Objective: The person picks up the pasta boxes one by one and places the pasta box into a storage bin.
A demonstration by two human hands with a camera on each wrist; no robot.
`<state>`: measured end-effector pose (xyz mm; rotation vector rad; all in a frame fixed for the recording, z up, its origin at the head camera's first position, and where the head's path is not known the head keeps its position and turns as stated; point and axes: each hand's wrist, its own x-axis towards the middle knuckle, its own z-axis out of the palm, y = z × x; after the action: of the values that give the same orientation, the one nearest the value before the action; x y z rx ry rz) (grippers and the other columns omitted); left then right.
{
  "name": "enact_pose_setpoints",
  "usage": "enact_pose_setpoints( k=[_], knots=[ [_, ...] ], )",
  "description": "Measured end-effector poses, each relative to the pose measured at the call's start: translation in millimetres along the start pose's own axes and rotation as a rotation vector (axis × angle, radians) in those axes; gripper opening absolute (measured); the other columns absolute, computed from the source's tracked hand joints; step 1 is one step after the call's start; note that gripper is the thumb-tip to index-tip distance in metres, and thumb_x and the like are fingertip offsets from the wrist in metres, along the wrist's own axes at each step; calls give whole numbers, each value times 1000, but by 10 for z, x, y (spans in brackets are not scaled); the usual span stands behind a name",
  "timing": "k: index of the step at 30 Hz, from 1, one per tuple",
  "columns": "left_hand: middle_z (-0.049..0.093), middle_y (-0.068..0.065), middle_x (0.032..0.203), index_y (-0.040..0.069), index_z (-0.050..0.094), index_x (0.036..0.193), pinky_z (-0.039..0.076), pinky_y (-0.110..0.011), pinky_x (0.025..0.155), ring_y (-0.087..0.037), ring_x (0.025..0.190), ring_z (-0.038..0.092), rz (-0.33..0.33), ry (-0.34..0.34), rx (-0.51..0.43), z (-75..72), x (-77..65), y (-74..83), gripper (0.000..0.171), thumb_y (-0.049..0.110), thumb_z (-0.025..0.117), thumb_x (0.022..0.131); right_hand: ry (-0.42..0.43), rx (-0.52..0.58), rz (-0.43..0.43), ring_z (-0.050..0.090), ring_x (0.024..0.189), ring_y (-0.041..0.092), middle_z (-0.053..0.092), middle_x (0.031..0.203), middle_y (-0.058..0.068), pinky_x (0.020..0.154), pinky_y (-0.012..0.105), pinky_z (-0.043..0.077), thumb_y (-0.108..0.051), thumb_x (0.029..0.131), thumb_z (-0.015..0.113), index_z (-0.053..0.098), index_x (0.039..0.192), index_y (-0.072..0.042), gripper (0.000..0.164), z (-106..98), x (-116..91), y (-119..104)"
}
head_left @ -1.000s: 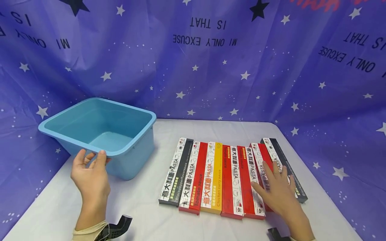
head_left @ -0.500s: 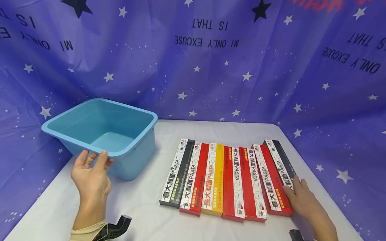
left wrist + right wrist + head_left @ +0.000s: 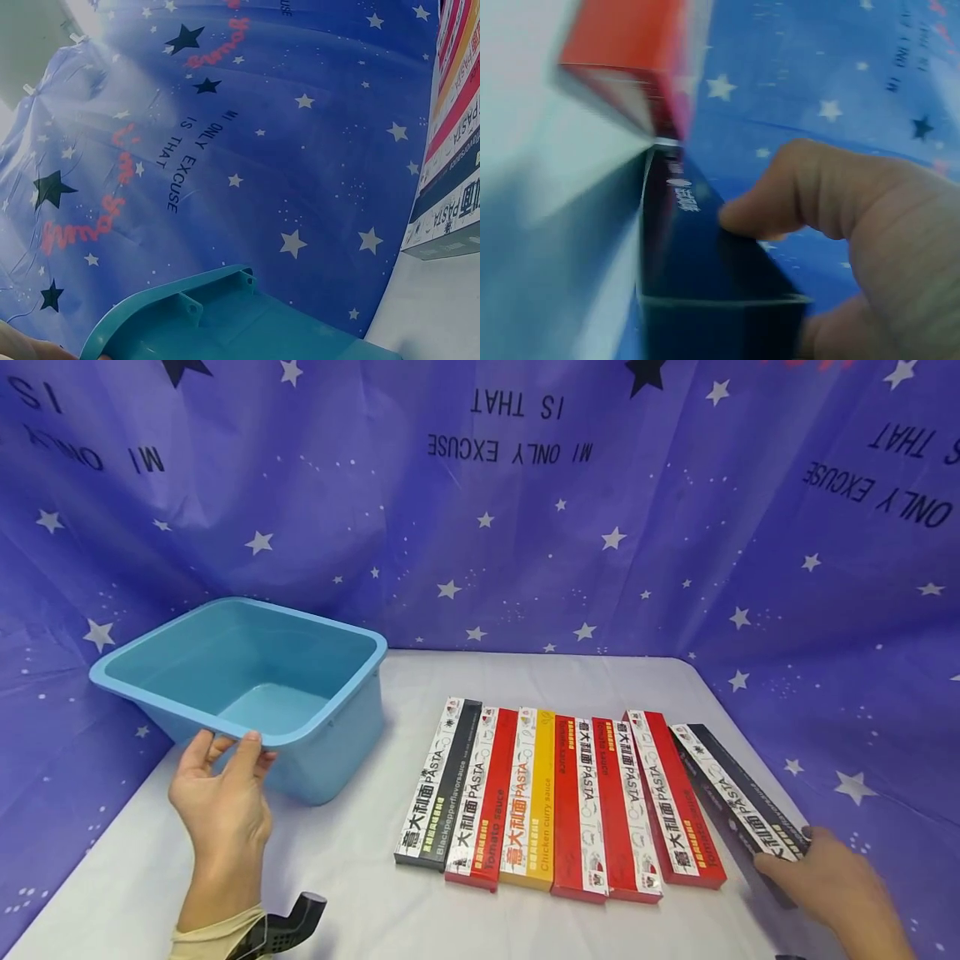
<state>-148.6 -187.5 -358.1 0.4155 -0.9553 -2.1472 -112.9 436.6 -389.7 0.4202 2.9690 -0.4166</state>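
Note:
In the head view my left hand [image 3: 223, 810] grips the near rim of a light blue plastic basin [image 3: 341, 747], thumb at the rim and fingers beside it. The inside of the basin holds nothing that I can see. At the right, my right hand [image 3: 843, 881] pinches the near end of a black and white pasta box [image 3: 738, 793]. In the right wrist view the thumb presses on one side of the dark box [image 3: 705, 255]; the other fingers are mostly hidden. A red tomato sauce pasta box [image 3: 678, 802] lies just left of it.
Further pasta boxes lie side by side on the white table: two red ones, a yellow one [image 3: 531, 802], another red one and a black one [image 3: 438, 785] at the left end. A purple star-printed curtain [image 3: 510, 560] encloses the back and sides.
My right hand has moved right and closed on the rightmost black pasta box, whose near end has swung right, away from the red box. My left hand has stayed on the basin rim.

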Motion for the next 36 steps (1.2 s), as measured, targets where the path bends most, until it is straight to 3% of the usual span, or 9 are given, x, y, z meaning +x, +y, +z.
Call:
enact_pose_setpoints(
  k=[3,6,10,14,17,20,24,31,36],
  knots=[
    [42,-16,106,-7,57,109,57,-25,52,-20,62,61,13,-2,-1,-5,1,16,33,-18,68,80,95,-1,59,55,77,42,60,90,30,59,49,44,-62,78,69,45,123,14,92,-170,-41,-52],
    [42,-16,106,-7,57,111,57,-25,52,-20,63,61,22,1,-3,14,14,21,34,-18,67,81,199,9,102,51,82,48,58,96,35,62,53,43,-64,76,70,49,127,10,92,-353,-25,-113],
    [41,-15,106,-6,55,114,57,-25,53,-19,62,60,18,-11,-8,62,47,12,38,-18,67,80,271,6,109,43,98,58,51,111,43,79,64,38,-59,79,69,50,129,9,86,-581,69,-194],
    [39,-13,106,-5,52,117,57,-25,53,-18,60,60,-3,-22,-12,90,71,-3,42,-19,67,80,312,1,58,42,100,55,53,109,40,82,64,33,-54,80,69,49,131,8,83,-759,149,-324],
    [39,-13,108,-4,52,121,57,-25,53,-18,60,61,-16,-16,-7,76,72,-1,45,-19,66,81,365,26,-18,44,93,50,58,102,35,70,55,37,-52,77,72,52,132,3,80,-854,179,-511],
    [40,-13,109,-4,53,122,57,-25,55,-18,62,63,-19,-2,-5,36,63,10,46,-18,67,81,420,63,-126,49,86,44,62,101,30,57,43,38,-48,75,76,58,131,-4,73,-915,212,-796],
    [41,-14,108,-5,56,117,58,-26,54,-19,62,64,-8,18,-15,-30,44,20,41,-19,68,80,439,143,-287,51,82,34,64,100,24,55,35,37,-40,74,79,61,129,-9,66,-962,277,-1282],
    [38,-13,110,-5,42,136,57,-23,55,-16,60,62,-4,-2,-5,-57,12,6,62,-18,67,81,344,324,-513,55,79,25,67,101,14,55,32,47,-33,78,79,64,129,-16,56,-1013,340,-2191],
    [38,-14,108,-7,52,122,56,-24,54,-16,58,61,16,-27,-21,-32,-7,-43,46,-18,68,81,248,486,-628,59,73,23,68,101,8,56,33,51,-27,77,80,66,127,-18,52,-999,374,-2828]
  ],
)
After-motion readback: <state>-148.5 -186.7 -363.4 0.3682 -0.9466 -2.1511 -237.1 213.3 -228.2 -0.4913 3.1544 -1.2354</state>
